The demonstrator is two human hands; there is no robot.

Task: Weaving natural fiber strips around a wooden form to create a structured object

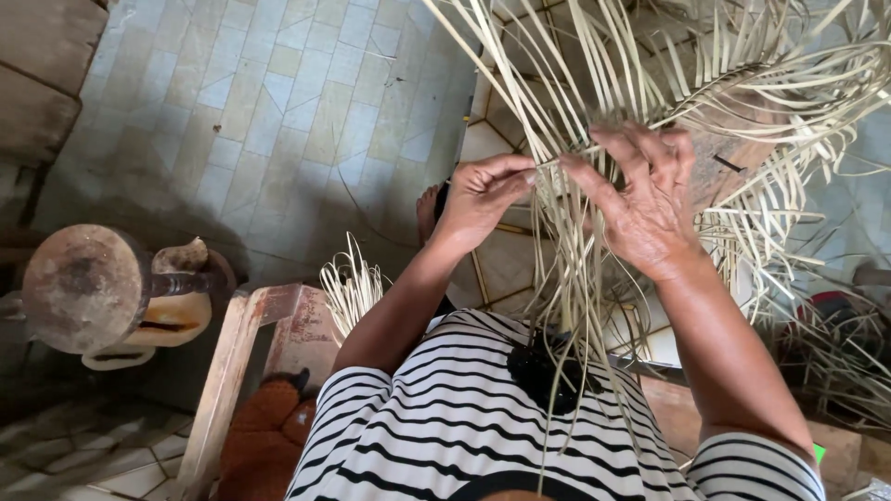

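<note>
A loose fan of long pale straw strips (566, 83) spreads upward and to the right from between my hands. My left hand (481, 197) pinches a few of the strips between thumb and fingertips at the centre. My right hand (645, 199) is spread over the strips just to the right, its fingers curled through them and gripping the bundle. More strips hang down over my striped shirt (464, 408). A woven round piece (733, 130) shows partly behind my right hand.
A wooden chair frame (237, 362) with an orange cushion stands at lower left. A small bundle of cut strips (351, 288) lies on it. A rusty round metal object (83, 288) sits at far left. A heap of loose strips (826, 343) covers the tiled floor (269, 111) at right.
</note>
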